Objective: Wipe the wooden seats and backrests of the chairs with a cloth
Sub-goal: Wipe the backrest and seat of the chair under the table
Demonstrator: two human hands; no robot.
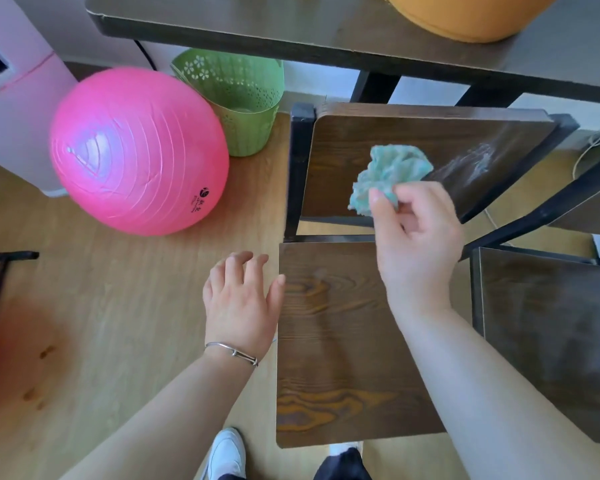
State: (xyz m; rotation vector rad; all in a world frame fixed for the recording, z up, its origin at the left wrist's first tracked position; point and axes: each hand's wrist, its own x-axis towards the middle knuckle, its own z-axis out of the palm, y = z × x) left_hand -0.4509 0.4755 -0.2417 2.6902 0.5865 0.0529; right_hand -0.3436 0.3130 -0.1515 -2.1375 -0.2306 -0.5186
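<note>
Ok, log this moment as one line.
stage: backrest wipe | right hand: pinches cloth at backrest | left hand: open, by left edge of seat | backrest: streaks at right

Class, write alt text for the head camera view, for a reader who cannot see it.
A person's right hand holds a crumpled turquoise cloth in front of a chair's dark wooden backrest, while the open left hand hovers beside the left edge of the seat. A pink ball and a green basket sit on the floor to the left.
</note>
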